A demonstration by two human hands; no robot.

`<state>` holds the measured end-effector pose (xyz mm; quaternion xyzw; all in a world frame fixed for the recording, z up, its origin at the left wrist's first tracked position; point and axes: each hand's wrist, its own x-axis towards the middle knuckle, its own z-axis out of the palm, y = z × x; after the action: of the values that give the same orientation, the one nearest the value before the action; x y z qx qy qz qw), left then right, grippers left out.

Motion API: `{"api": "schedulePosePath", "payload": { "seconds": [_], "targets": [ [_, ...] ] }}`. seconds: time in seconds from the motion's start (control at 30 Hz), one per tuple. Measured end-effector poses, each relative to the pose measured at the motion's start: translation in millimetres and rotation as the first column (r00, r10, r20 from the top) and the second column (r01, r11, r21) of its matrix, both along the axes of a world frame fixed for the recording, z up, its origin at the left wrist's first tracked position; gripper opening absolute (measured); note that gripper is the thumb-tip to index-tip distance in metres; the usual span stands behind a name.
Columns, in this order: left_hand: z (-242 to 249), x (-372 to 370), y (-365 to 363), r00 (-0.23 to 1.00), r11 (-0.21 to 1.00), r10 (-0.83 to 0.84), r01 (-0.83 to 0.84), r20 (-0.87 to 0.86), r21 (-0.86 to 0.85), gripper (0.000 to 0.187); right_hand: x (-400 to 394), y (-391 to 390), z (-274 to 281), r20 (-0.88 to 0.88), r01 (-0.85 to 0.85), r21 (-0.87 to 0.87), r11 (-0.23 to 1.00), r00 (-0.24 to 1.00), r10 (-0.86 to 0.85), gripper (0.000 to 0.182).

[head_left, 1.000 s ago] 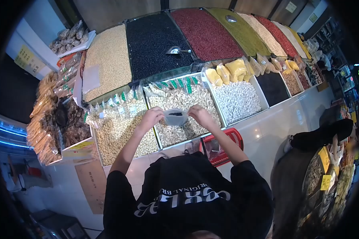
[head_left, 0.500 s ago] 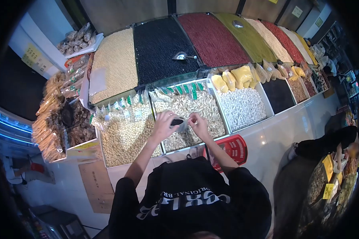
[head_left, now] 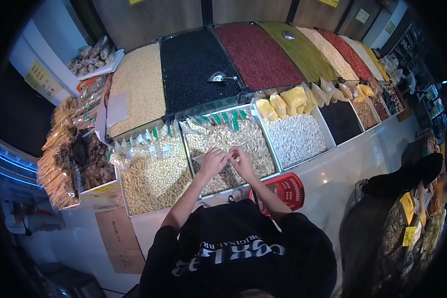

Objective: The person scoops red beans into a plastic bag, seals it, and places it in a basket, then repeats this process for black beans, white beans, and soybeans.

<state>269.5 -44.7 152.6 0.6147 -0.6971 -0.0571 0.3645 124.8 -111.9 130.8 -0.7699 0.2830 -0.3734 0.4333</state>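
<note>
My left hand and my right hand meet over a white-edged bin of pale, dried, flake-like pieces. Both have their fingers pinched together, fingertips touching or nearly so. What they pinch is too small or too hidden to make out. A greyish, see-through patch, perhaps plastic film, shows just left of my left hand. Small clear packets with green labels stand along the back of this bin. To its left is a bin of round cream-coloured pieces, and to its right one of white chunks.
Behind, larger bins hold black beans with a metal scoop, red beans and green beans. A red plastic basket is below the bins on the right. Flattened cardboard lies at left. Another person bends at far right.
My hands have come together, the right one moving in toward the left. A dark object seen at my left hand is now out of sight. The view has shifted slightly.
</note>
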Motion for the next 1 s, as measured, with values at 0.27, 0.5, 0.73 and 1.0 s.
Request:
{"api": "schedulePosePath", "payload": {
  "seconds": [0.27,0.5,0.73,1.0],
  "targets": [
    [1.5,9.4,10.6,0.997,0.995,0.075,-0.077,0.027,0.060,0.007,9.2,-1.3,-11.2,0.026,-0.047,0.028,0.998,0.999,0.047,0.030],
    [-8.3,17.9,12.1,0.996,0.996,0.070,-0.073,0.055,0.047,0.008,14.2,-2.2,-4.6,0.024,-0.086,0.035,0.996,0.996,0.085,0.029],
    [-10.9,22.5,15.5,0.992,0.997,0.070,-0.072,0.103,0.014,0.008,13.8,-4.7,4.0,-0.032,-0.169,0.034,0.985,0.985,0.170,0.035],
    [-12.0,25.2,19.4,0.992,0.994,0.105,-0.106,0.071,0.009,0.008,23.2,0.7,14.2,-0.093,-0.239,0.116,0.964,0.964,0.250,0.038]
  ]
}}
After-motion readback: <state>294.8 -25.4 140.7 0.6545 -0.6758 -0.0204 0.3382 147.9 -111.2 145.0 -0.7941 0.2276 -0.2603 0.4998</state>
